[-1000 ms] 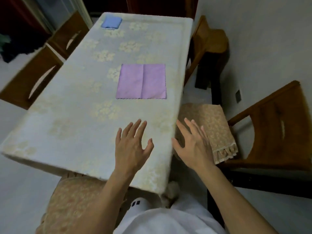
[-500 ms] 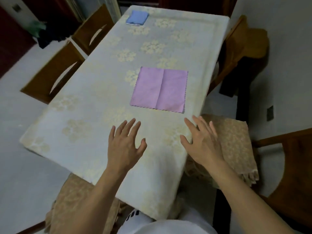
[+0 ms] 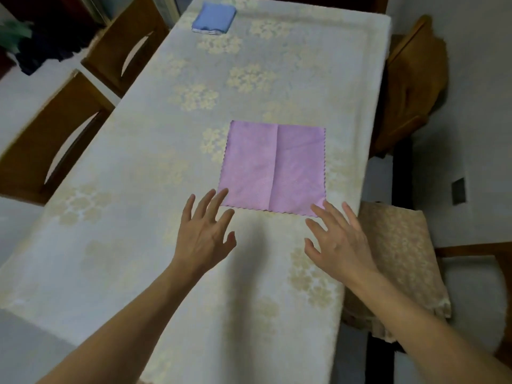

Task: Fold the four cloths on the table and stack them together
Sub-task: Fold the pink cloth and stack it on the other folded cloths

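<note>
Head view is showing you a purple cloth (image 3: 273,166) lying flat and unfolded near the right side of the worktop (image 3: 155,173), with a crease line running down its middle. At the far left corner a blue cloth (image 3: 214,18) is sitting already folded, with what may be more folded layers under it, though you cannot tell how many. So, as a judgement, part of the stack is looking done and the purple one is waiting to be folded; any other cloths are not showing. Your left hand (image 3: 203,235) is hovering at the cloth's near left corner, its grip spread and holding nothing. Your right hand (image 3: 336,241) is reaching toward the near right corner, fingers likewise splayed and empty, fingertips overlapping the scalloped edge.
</note>
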Available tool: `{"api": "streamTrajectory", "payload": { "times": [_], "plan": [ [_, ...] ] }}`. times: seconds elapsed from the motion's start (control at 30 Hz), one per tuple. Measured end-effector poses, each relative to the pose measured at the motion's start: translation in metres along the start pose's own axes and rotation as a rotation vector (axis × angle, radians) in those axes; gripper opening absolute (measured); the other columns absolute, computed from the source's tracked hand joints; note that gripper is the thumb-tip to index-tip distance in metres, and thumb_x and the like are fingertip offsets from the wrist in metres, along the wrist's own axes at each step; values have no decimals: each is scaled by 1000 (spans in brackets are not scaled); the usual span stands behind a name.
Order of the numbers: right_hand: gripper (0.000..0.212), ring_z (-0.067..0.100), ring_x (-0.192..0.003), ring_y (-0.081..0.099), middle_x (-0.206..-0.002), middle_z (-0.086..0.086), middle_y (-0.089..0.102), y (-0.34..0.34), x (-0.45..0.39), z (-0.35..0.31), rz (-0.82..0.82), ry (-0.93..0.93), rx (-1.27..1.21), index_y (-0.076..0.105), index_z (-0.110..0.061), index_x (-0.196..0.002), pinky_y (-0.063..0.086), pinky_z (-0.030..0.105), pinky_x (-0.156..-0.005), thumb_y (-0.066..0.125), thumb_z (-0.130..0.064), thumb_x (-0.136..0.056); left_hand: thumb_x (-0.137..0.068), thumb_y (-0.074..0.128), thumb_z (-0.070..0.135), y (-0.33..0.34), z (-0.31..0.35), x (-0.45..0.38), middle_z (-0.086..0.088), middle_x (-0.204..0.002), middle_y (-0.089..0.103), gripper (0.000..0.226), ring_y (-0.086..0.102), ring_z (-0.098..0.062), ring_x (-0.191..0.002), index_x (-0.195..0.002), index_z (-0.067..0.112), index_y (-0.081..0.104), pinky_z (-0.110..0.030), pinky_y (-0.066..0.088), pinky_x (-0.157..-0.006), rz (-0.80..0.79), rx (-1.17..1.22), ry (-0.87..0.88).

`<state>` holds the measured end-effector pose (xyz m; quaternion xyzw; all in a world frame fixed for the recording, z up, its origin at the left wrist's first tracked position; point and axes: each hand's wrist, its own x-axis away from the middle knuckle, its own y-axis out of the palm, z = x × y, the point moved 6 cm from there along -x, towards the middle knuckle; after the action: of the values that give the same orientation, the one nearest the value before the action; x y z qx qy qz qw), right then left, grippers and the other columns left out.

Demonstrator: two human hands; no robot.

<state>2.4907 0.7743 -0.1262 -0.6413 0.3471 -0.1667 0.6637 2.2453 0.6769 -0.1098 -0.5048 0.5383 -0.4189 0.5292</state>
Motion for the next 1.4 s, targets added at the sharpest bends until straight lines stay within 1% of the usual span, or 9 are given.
{"api": "streamTrajectory", "payload": {
  "times": [0.27, 0.43, 0.63, 0.73, 0.83, 0.97, 1.0, 1.13, 1.4],
  "plan": [
    [24, 32, -127, 57, -132, 10, 65, 61, -39, 6, 99, 2, 83, 73, -10, -98, 33, 53, -115, 59, -21, -83, -75, 70, 26, 68, -22, -51, -10, -146, 53, 25, 48, -34, -136, -97, 15, 71, -62, 29, -112, 113, 34, 236],
    [14, 32, -122, 61, -129, 10, 67, 79, -53, -7, 175, -24, 103, 71, -8, -84, 36, 53, -114, 57, -11, -88, -79, 72, 32, 94, -30, -65, -9, -145, 54, 24, 49, -34, -135, -99, 19, 73, -61, 26, -115, 73, 55, 284],
    [18, 33, -125, 59, -134, 12, 64, 91, -62, -12, 79, -71, 123, 69, -7, -74, 34, 56, -114, 59, -10, -89, -80, 76, 42, 106, -35, -72, -11, -148, 51, 35, 47, -33, -137, -110, 25, 71, -64, 28, -113, -18, 132, 319],
    [15, 34, -126, 58, -135, 13, 63, 91, -66, -13, 37, -91, 152, 70, -7, -75, 33, 57, -115, 64, -10, -88, -84, 71, 45, 109, -36, -75, -9, -149, 50, 40, 47, -31, -137, -118, 26, 68, -62, 26, -115, -48, 157, 325],
    [13, 36, -125, 58, -135, 14, 63, 91, -68, -14, 23, -109, 174, 69, -5, -74, 33, 58, -114, 67, -8, -86, -87, 66, 44, 110, -36, -79, -8, -149, 50, 32, 48, -30, -137, -113, 25, 70, -61, 22, -118, -36, 151, 346],
    [14, 37, -120, 61, -131, 15, 66, 93, -70, -13, 43, -116, 178, 68, -5, -70, 35, 60, -112, 69, -5, -85, -97, 45, 38, 109, -35, -85, -7, -146, 54, 36, 50, -29, -135, -110, 18, 72, -61, 21, -118, -30, 190, 328],
    [15, 37, -118, 62, -129, 15, 67, 92, -71, -11, 60, -107, 176, 68, -5, -70, 36, 60, -111, 69, -4, -85, -96, 46, 36, 109, -35, -87, -7, -144, 56, 36, 51, -29, -134, -110, 16, 72, -62, 21, -119, -30, 202, 312],
    [11, 36, -111, 65, -121, 16, 70, 89, -74, 0, 123, -12, 195, 69, -5, -72, 36, 60, -111, 69, -6, -83, -79, 76, 30, 107, -36, -94, -9, -139, 60, 25, 54, -32, -130, -99, 15, 75, -63, 19, -118, -17, 150, 293],
    [8, 34, -110, 65, -121, 16, 69, 89, -65, 11, 150, 39, 178, 71, -5, -75, 35, 60, -111, 71, -6, -83, -77, 77, 35, 109, -44, -95, -12, -132, 63, 34, 58, -35, -124, -103, 12, 75, -68, 24, -114, -40, 77, 190]
  ]
}}
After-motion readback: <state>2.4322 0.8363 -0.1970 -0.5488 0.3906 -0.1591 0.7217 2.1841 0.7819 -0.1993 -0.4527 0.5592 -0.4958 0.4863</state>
